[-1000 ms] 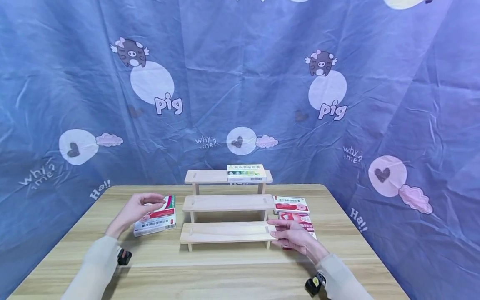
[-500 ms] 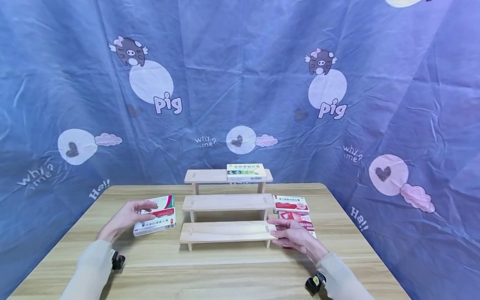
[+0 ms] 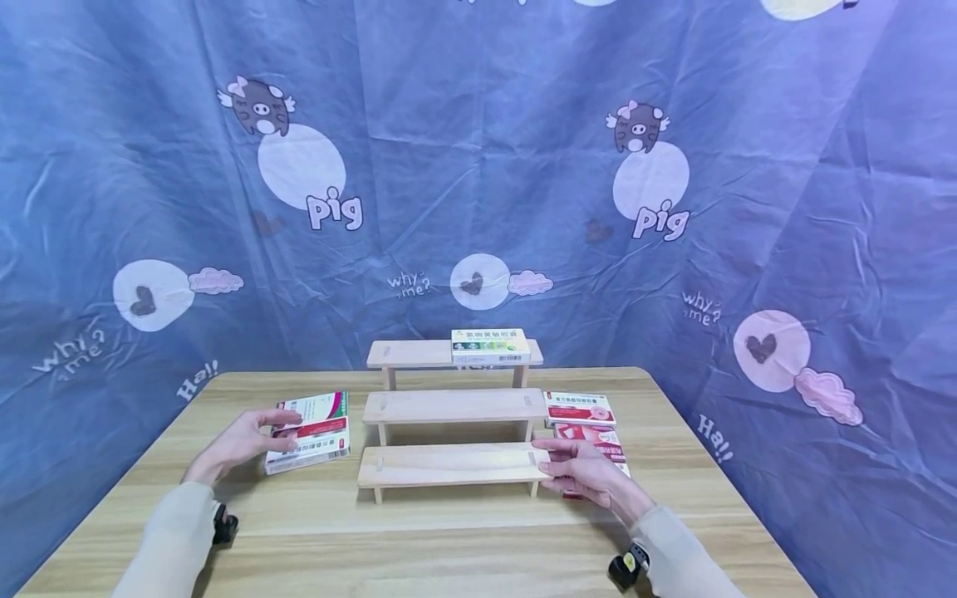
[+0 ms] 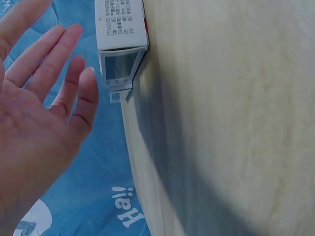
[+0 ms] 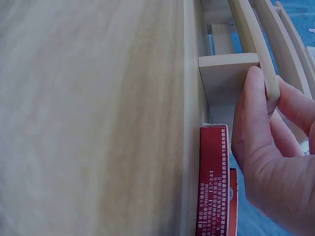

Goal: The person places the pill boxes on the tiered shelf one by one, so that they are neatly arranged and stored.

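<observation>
My right hand (image 3: 591,475) pinches the right end of the lowest wooden shelf (image 3: 449,463). In the right wrist view, the thumb and fingers lie on either side of the shelf board (image 5: 253,37). At the left, two medicine boxes, one white and red (image 3: 321,447) and one with a green and magenta corner (image 3: 329,404), lie close together. Over their left edge hovers my left hand (image 3: 235,444), fingers loosely bent. The left wrist view shows that palm holding nothing, beside a white box end (image 4: 118,66).
The middle (image 3: 456,405) and top (image 3: 411,353) shelves rise behind in steps. A white and green medicine box (image 3: 489,347) lies on the top one. Right of the shelves lie red and white boxes (image 3: 579,409), partly behind my right hand. A blue printed cloth (image 3: 478,183) hangs behind the table.
My left hand has drawn back left and toward me from over the boxes, uncovering more of them. The right hand keeps its hold on the lowest shelf, and the boxes have not moved.
</observation>
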Demonstrator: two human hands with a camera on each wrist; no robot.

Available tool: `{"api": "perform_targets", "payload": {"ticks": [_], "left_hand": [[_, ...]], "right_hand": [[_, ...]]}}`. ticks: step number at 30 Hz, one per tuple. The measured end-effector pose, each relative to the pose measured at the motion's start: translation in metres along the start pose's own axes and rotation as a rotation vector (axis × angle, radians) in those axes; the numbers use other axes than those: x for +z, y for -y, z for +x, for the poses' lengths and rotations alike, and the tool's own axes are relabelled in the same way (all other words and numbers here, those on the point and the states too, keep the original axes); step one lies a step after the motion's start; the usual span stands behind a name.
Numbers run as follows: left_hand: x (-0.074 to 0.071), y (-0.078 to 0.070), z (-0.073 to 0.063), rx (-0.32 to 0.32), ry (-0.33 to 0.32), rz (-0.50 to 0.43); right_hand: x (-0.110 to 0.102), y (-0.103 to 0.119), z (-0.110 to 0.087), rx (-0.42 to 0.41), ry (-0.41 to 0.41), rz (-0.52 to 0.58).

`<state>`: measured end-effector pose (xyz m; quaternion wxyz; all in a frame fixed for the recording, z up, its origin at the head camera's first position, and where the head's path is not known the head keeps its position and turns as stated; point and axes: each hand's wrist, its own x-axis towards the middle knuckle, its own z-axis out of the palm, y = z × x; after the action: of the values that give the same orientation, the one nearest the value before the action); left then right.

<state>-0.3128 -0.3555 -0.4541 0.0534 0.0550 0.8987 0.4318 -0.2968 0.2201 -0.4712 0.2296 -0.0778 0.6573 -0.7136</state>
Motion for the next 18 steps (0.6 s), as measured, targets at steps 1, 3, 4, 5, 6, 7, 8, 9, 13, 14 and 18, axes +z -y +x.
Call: {"api": "perform_targets", "payload": {"ticks": [1, 3, 4, 5, 6, 7, 8, 9, 13, 14, 18], "left_hand": [[-0.0003, 0.0005, -0.0002, -0.01, 0.002, -0.003], [-0.0007, 0.0011, -0.0007, -0.012, 0.012, 0.003], [-0.0008, 0.0014, -0.0008, -0.012, 0.013, 0.007], [-0.0008, 0.0015, -0.0009, -0.014, 0.012, 0.009], [-0.0008, 0.0017, -0.001, -0.016, 0.013, 0.015], [-0.0009, 0.0018, -0.0012, -0.02, 0.017, 0.017], [-0.0009, 0.002, -0.0016, -0.022, 0.019, 0.024], [-0.0011, 0.0023, -0.002, -0.029, 0.017, 0.03], [-0.001, 0.0034, -0.0035, -0.034, 0.02, 0.058], [-0.001, 0.0039, -0.0038, -0.023, 0.02, 0.07], [-0.0011, 0.0039, -0.005, -0.007, 0.017, 0.091]], "right_hand": [[0.0002, -0.0001, -0.0003, 0.001, -0.001, 0.0], [0.0004, 0.0, -0.0008, 0.003, -0.003, 0.0], [0.0005, 0.0003, -0.001, 0.003, -0.003, 0.0], [0.0006, 0.0007, -0.0011, 0.002, -0.004, -0.001], [0.0006, 0.0009, -0.0013, 0.002, -0.004, 0.0], [0.0007, 0.0013, -0.0015, 0.001, -0.002, -0.001], [0.0009, 0.0015, -0.0018, 0.001, -0.001, 0.0], [0.0011, 0.0019, -0.0022, 0.001, 0.0, 0.001], [0.0019, 0.0024, -0.0034, 0.003, 0.011, 0.002], [0.0021, 0.0025, -0.0036, 0.005, 0.009, 0.005], [0.002, 0.0023, -0.0036, 0.009, 0.003, 0.006]]}}
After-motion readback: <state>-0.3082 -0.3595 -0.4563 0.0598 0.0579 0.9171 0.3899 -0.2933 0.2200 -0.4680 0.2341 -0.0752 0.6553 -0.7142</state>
